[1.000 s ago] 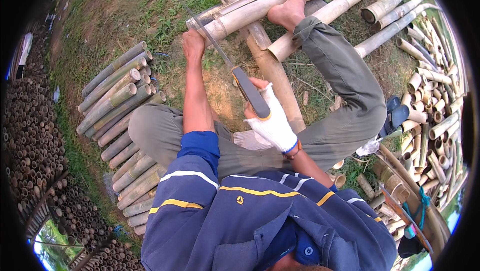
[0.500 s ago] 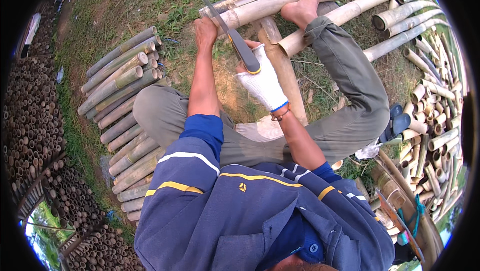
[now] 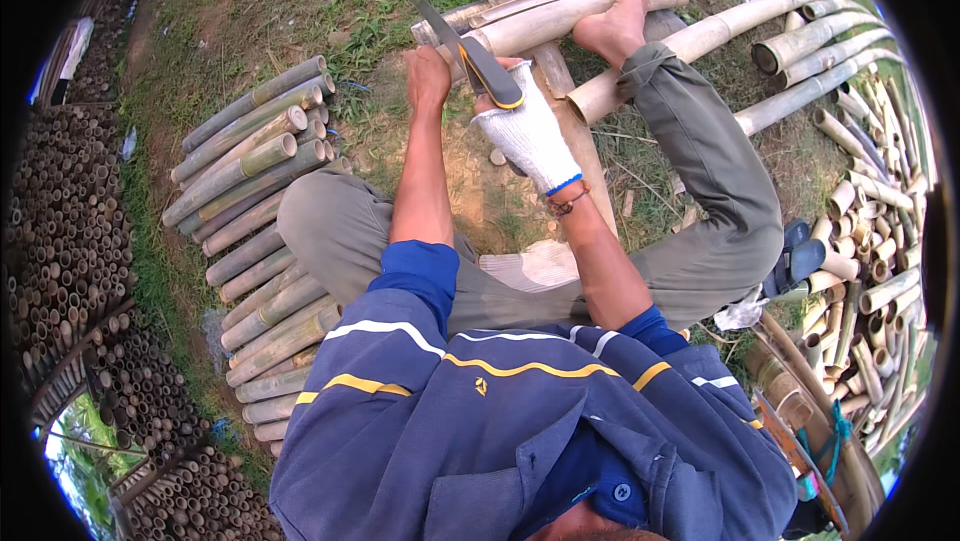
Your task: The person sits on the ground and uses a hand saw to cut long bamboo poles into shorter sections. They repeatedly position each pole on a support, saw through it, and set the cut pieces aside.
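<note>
My right hand (image 3: 525,131), in a white fingerless knit glove, is closed around the dark, yellow-edged handle of a hand saw (image 3: 430,9). The saw's blade slants up and left across the near end of a bamboo pole (image 3: 555,21). My bare left hand (image 3: 428,78) is closed at that pole's left end, just left of the saw; its fingertips are partly hidden. My bare foot (image 3: 612,26) presses on the pole farther right. The pole lies across a bamboo support (image 3: 555,71).
Cut bamboo lengths (image 3: 250,181) lie in a row at my left, and a big stack (image 3: 65,241) stands beyond. Long poles (image 3: 760,16) reach in from the far right. Short offcuts (image 3: 880,241) are heaped at right, near dark sandals (image 3: 800,256) and another saw (image 3: 800,451).
My right hand has pushed the saw forward, away from me, along its length. The left hand and foot keep their places on the pole. The whole view has shifted slightly.
</note>
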A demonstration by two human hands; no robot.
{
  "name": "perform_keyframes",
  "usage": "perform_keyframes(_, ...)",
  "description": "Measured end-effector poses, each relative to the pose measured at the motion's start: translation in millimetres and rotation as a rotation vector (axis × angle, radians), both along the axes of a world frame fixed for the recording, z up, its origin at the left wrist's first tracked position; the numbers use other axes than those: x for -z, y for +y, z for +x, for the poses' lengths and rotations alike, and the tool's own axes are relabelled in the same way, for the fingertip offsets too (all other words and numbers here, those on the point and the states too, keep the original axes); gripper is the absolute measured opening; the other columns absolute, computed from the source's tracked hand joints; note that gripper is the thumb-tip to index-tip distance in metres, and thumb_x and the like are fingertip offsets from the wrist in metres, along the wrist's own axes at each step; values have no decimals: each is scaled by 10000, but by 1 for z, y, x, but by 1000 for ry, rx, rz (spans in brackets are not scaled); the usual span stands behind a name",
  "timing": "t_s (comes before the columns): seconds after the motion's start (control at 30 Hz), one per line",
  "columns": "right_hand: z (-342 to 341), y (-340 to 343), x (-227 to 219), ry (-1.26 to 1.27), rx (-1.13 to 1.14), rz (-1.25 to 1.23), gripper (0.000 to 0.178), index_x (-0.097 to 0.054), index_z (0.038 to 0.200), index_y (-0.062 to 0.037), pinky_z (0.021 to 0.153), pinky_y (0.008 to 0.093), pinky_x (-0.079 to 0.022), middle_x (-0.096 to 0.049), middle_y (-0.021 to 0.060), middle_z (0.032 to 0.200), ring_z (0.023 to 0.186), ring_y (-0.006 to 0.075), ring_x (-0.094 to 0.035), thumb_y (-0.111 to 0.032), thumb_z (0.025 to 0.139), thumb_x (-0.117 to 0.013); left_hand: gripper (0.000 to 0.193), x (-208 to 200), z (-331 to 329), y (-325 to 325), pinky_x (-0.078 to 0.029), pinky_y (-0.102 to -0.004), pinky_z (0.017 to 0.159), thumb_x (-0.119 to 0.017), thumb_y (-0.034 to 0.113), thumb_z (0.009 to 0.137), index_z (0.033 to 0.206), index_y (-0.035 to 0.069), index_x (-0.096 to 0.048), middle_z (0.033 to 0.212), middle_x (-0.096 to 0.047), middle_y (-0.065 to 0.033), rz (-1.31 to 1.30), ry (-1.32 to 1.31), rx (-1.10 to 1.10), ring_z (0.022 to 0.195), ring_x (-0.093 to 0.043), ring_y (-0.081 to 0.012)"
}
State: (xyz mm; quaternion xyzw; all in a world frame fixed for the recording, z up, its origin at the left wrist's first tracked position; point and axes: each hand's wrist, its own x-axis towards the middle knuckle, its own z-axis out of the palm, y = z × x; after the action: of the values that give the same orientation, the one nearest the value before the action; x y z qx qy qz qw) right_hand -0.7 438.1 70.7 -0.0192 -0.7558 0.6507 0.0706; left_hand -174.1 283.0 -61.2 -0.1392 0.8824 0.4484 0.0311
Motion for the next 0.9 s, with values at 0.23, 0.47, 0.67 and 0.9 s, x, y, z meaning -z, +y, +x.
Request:
perform_keyframes(0.23,202,36,-39,-241,12,-37,646,-535,1524,-45,838,289,-515,-632,73,1129,919,123,-594,31,905,-705,671,-17,6,6,-547,-598,978,-290,408,1064,1195,-145,-648,1001,-743,-412,116,-185,-20,1030,-735,-572)
perform_keyframes(0.47,102,25,-8,-83,-9,-42,671,-518,1530,-41,888,286,-520,-614,47,1071,918,115,-581,37,891,-705,693,-5,14,21,-456,-593,1143,-281,447,1089,1338,-99,-627,1362,-672,-415,27,-121,-91,1304,-634,-569)
perform_keyframes(0.67,27,-3,-7,-34,-68,-74,611,-523,1494,-49,896,306,-530,-641,84,1082,942,159,-618,-15,921,-733,678,5,-11,-11,-476,-575,1131,-311,436,1081,1358,-95,-629,1355,-680,-415,74,-228,-44,1288,-660,-545)
perform_keyframes(0.9,226,47,-56,-133,-36,246,646,-500,1535,-7,894,312,-523,-606,95,1272,927,151,-595,30,911,-664,681,3,-1,-14,-495,-586,1099,-294,437,1083,1434,-74,-575,1316,-705,-396,50,-184,-49,1254,-681,-542)
